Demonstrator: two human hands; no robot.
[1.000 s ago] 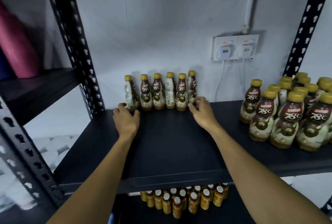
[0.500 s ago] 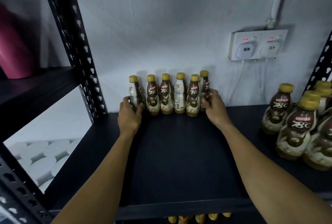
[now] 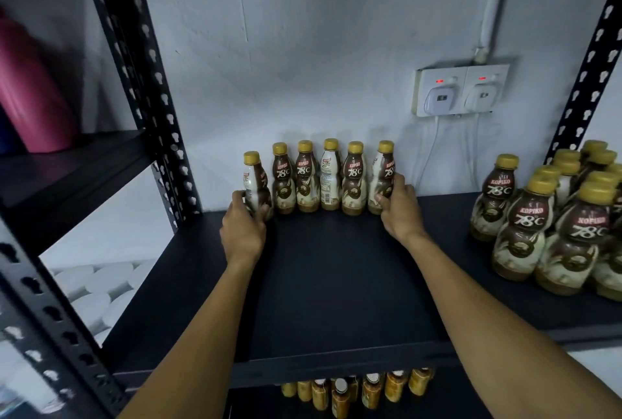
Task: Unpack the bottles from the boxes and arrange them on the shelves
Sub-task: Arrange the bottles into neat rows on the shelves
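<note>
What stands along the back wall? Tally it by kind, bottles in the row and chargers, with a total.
Bottles in the back row: 6, the end ones gripped by the left hand and the right hand
Chargers on the wall: 2
Total: 8

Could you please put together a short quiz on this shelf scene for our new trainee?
1. How many bottles stand in the back row on the shelf?
2. True or false: the left hand grips the row's leftmost bottle.
3. What does the right hand hold? A: the row's rightmost bottle; B: two bottles at once; C: nothing.
Key: 1. six; 2. true; 3. A.
</note>
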